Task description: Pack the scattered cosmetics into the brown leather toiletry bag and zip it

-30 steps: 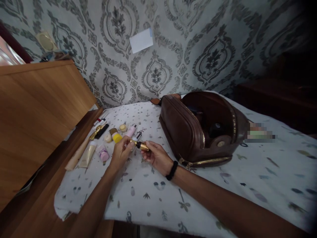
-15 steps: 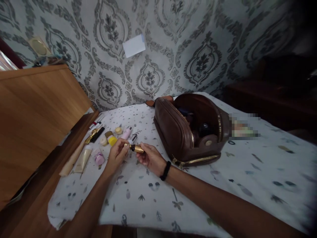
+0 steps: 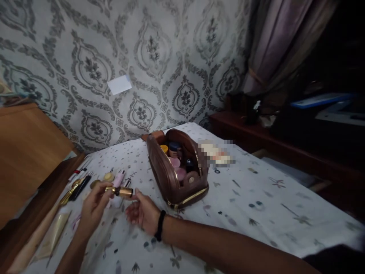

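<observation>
My left hand (image 3: 92,207) pinches a gold lipstick tube (image 3: 119,191) with a dark band and holds it level above the patterned white cloth (image 3: 251,198). Just right of it, my right hand (image 3: 142,212), with a black band at the wrist, has loosened its fingers; only the thumb is at the tube's right end. An open brown leather pouch (image 3: 168,179) stands behind the hands with several small jars inside. More cosmetics lie in a row to the left: dark and gold pens (image 3: 80,186), a pink tube (image 3: 119,177), cream tubes (image 3: 55,234).
A wooden cabinet (image 3: 25,152) rises at the left edge of the cloth. A dark wooden ledge (image 3: 270,146) and a curtain (image 3: 279,45) stand at the right. A blurred flat item (image 3: 216,154) lies beside the pouch. Patterned wallpaper with a white paper slip (image 3: 119,84) is behind.
The view has swung to the right, so hands and pouch sit further left. My right hand has loosened its hold on the tube, which stays in my left hand.
</observation>
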Demonstrator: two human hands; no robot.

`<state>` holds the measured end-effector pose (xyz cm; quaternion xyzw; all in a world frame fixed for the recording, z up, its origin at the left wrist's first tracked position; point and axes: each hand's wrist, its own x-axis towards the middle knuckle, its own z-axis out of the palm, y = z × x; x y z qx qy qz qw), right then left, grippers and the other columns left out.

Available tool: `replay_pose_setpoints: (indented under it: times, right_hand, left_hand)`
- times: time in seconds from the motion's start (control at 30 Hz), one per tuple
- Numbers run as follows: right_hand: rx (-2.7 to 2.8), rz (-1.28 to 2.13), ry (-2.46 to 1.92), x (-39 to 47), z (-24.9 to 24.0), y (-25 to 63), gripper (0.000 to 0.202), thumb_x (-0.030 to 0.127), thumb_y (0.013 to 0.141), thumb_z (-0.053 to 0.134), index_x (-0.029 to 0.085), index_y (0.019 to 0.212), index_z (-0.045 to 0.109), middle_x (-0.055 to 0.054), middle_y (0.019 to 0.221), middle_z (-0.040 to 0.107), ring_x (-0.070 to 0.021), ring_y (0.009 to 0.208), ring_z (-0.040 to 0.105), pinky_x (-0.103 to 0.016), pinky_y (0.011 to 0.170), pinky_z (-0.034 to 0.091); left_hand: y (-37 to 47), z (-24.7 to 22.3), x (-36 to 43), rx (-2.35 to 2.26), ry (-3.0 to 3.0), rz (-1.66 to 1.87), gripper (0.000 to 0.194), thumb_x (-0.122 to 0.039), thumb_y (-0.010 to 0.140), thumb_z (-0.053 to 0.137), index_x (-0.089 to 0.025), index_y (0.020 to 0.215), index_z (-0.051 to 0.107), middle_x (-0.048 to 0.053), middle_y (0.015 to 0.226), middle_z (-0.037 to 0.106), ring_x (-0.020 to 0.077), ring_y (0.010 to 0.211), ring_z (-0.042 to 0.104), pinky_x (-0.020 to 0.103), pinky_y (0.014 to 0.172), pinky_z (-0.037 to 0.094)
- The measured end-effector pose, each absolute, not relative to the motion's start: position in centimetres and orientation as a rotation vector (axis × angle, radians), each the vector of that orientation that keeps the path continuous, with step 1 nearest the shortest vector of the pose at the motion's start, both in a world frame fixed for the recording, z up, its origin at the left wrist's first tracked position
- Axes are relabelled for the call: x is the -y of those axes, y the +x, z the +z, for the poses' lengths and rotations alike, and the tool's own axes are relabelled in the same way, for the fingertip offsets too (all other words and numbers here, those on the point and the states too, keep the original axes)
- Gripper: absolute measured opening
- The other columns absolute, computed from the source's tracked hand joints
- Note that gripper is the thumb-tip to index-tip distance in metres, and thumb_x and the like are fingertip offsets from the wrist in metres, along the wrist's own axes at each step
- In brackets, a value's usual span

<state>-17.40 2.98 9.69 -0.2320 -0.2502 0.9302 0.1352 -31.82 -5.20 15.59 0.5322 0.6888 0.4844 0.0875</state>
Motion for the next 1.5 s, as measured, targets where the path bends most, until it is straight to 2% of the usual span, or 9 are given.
replay_pose_setpoints:
  times: [0.1, 0.2, 0.27, 0.43, 0.63, 0.77, 1.07, 1.33, 1.5]
  right_hand:
    - [0.924, 2.716, -0.589, -2.4, 8.9, -15.9, 0.049, 0.062, 0.089, 0.047, 0.014, 0.092, 0.057, 0.001, 0.053, 0.061, -0.0106, 0.039, 0.055, -0.020, 0.042, 0.035]
    - [1.165, 2.661, -0.409, -2.0, 8.2, -14.2, 0.056, 0.066, 0.072, 0.065, 0.012, 0.084, 0.060, 0.001, 0.053, 0.060, -0.0101, 0.038, 0.054, -0.020, 0.041, 0.036]
    - [1.196, 2.656, -0.321, -2.0, 8.0, -13.6, 0.060, 0.069, 0.065, 0.068, 0.011, 0.082, 0.062, 0.001, 0.054, 0.061, -0.0098, 0.037, 0.054, -0.021, 0.041, 0.036]
    - [1.034, 2.749, -0.277, -2.6, 7.9, -13.6, 0.055, 0.066, 0.070, 0.063, 0.012, 0.077, 0.061, 0.000, 0.052, 0.061, -0.0101, 0.035, 0.053, -0.021, 0.037, 0.033]
    - [0.978, 2.822, -0.308, -3.1, 7.9, -14.1, 0.049, 0.062, 0.075, 0.060, 0.012, 0.076, 0.060, 0.001, 0.050, 0.060, -0.0103, 0.034, 0.052, -0.022, 0.036, 0.033]
    - [1.064, 2.837, -0.315, -3.1, 7.8, -14.3, 0.052, 0.066, 0.075, 0.057, 0.013, 0.073, 0.058, 0.000, 0.048, 0.058, -0.0106, 0.033, 0.051, -0.022, 0.037, 0.034]
    - [1.064, 2.800, -0.267, -2.9, 7.6, -14.3, 0.053, 0.067, 0.074, 0.057, 0.014, 0.073, 0.058, 0.001, 0.049, 0.057, -0.0100, 0.035, 0.050, -0.023, 0.040, 0.034]
    - [1.078, 2.804, -0.300, -3.1, 8.4, -13.8, 0.050, 0.065, 0.072, 0.059, 0.014, 0.071, 0.058, 0.001, 0.049, 0.057, -0.0104, 0.035, 0.051, -0.024, 0.041, 0.035]
    - [1.081, 2.805, -0.272, -3.0, 8.0, -14.1, 0.053, 0.067, 0.074, 0.058, 0.013, 0.074, 0.059, 0.000, 0.051, 0.058, -0.0106, 0.037, 0.051, -0.024, 0.042, 0.035]
  left_hand:
    - [-30.6, 19.5, 3.7, -2.029, 1.626, 1.615, 0.029, -0.044, 0.087, 0.059, -0.020, 0.103, 0.059, 0.001, 0.077, 0.059, 0.0135, 0.062, 0.053, 0.024, 0.053, 0.042]
    - [-27.9, 23.8, 1.0, -1.993, 1.750, 1.671, 0.025, -0.042, 0.088, 0.059, -0.022, 0.103, 0.060, -0.002, 0.076, 0.057, 0.0112, 0.058, 0.048, 0.023, 0.054, 0.041]
    - [-25.7, 26.1, -1.5, -1.982, 1.894, 1.600, 0.026, -0.042, 0.087, 0.059, -0.022, 0.105, 0.061, -0.001, 0.079, 0.060, 0.0118, 0.060, 0.050, 0.023, 0.055, 0.042]
    - [-21.5, 28.8, -8.8, -1.904, 2.301, 1.166, 0.024, -0.038, 0.088, 0.054, -0.020, 0.102, 0.060, 0.001, 0.088, 0.066, 0.0152, 0.076, 0.059, 0.024, 0.062, 0.041]
    - [-19.7, 28.0, -15.1, -1.972, 2.454, 0.176, 0.009, -0.025, 0.082, 0.057, -0.021, 0.089, 0.060, -0.001, 0.075, 0.064, 0.0172, 0.068, 0.056, 0.027, 0.060, 0.034]
    - [-19.3, 26.8, -17.2, -1.981, 2.471, -0.143, 0.011, -0.019, 0.077, 0.061, -0.021, 0.087, 0.060, 0.001, 0.083, 0.066, 0.0174, 0.069, 0.057, 0.027, 0.058, 0.033]
    - [-18.5, 25.3, -18.8, -2.057, 2.502, -0.469, 0.013, -0.022, 0.074, 0.061, -0.021, 0.087, 0.061, 0.007, 0.095, 0.067, 0.0231, 0.083, 0.062, 0.029, 0.060, 0.039]
    - [-18.1, 25.3, -18.8, -2.090, 2.464, -0.494, 0.021, -0.022, 0.074, 0.062, -0.019, 0.095, 0.062, 0.011, 0.107, 0.065, 0.0244, 0.086, 0.062, 0.030, 0.064, 0.042]
    - [-18.1, 25.4, -18.8, -2.070, 2.498, -0.509, 0.023, -0.022, 0.074, 0.062, -0.020, 0.096, 0.062, 0.011, 0.108, 0.066, 0.0252, 0.090, 0.062, 0.030, 0.066, 0.043]
